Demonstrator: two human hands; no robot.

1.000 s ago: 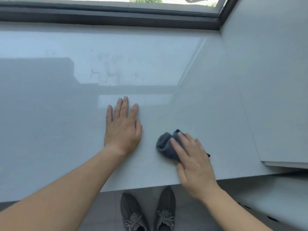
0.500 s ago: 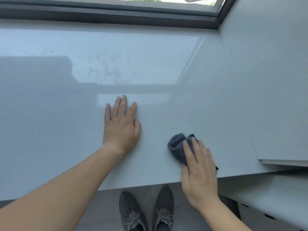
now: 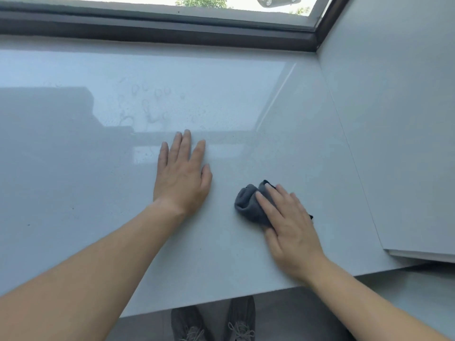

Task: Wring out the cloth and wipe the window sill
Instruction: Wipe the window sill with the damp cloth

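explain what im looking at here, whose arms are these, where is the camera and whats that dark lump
There is no machine here: the arms belong to a person, and the camera sits on their head, looking forward and down. The pale glossy surface is a window sill, with the dark window frame along its far edge. The left hand lies flat on it, holding nothing. The right hand presses straight fingers on a crumpled dark grey cloth, your dark lump. Faint smudges show farther back. Below the near edge are the person's shoes.
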